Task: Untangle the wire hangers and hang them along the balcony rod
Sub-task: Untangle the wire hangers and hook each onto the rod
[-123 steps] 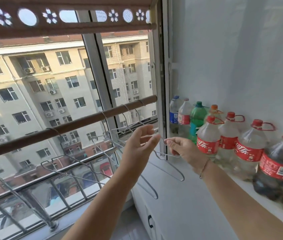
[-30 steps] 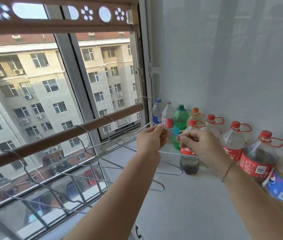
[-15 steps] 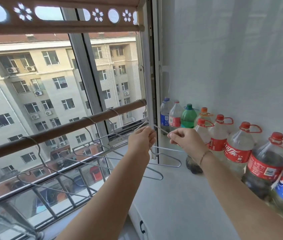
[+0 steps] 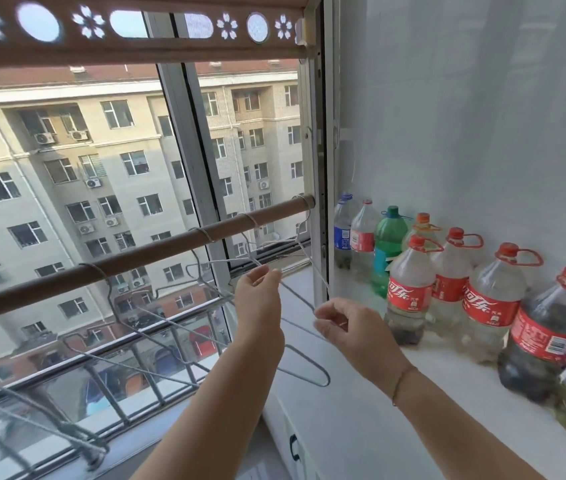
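Observation:
A brown balcony rod [image 4: 157, 252] slants across the window, with several grey wire hangers hooked over it. The rightmost hanger [image 4: 304, 252] hooks at the rod's far right end. My left hand [image 4: 259, 299] pinches the wire of a hanger near its shoulder, just below the rod. My right hand [image 4: 342, 325] pinches the lower corner of the rightmost hanger's wire. Another hanger's rounded corner [image 4: 316, 374] pokes out below my left forearm. Further left, one more hanger [image 4: 129, 306] dangles from the rod.
Plastic bottles [image 4: 409, 289] with red labels and caps line the white ledge [image 4: 396, 410] along the right wall, with a green bottle [image 4: 387, 244] among them. A metal window guard [image 4: 101, 386] runs below the rod. A patterned blind [image 4: 136, 27] hangs above.
My hands have lowered slightly and spread apart along the hanger wires. The rightmost hanger's hook now sits over the rod's right end.

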{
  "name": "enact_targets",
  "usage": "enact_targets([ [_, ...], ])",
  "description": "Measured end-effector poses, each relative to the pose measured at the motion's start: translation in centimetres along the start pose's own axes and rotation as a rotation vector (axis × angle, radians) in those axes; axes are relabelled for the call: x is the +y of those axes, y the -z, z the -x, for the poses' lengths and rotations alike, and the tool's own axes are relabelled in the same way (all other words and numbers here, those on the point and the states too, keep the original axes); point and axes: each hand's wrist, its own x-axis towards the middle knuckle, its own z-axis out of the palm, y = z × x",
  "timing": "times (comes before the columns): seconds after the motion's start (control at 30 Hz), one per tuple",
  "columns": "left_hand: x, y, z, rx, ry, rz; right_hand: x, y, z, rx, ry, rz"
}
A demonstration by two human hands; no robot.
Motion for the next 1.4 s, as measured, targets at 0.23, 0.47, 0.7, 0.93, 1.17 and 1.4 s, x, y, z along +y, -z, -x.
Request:
enact_targets([
  [0.23,-0.5,-0.1,0.0,-0.038,0.125,-0.016,0.3,-0.6,0.3,-0.04,-0.111,-0.117],
  [0.47,0.7,-0.8,0.0,-0.125,0.127,0.117,-0.9,-0.6,-0.9,-0.036,-0.106,-0.184],
  [0.7,2.7,-1.1,-0.9,-0.112,0.205,0.144,-2.6,-0.4,-2.9,-0.019,-0.085,-0.182],
  [0.93,0.1,0.0,-0.3,-0.121,0.314,0.143,-1.1,-0.5,0.3,-0.066,-0.13,-0.189],
  [1.17,-5.8,0.7,4.1,-0.132,0.243,0.084,2.3,0.2,6.3,-0.175,-0.276,-0.338],
  [1.4,-10.7,2.4,7.3,-0.304,0.184,-0.175,4.4,0.7,8.0,-0.129,-0.332,-0.368],
])
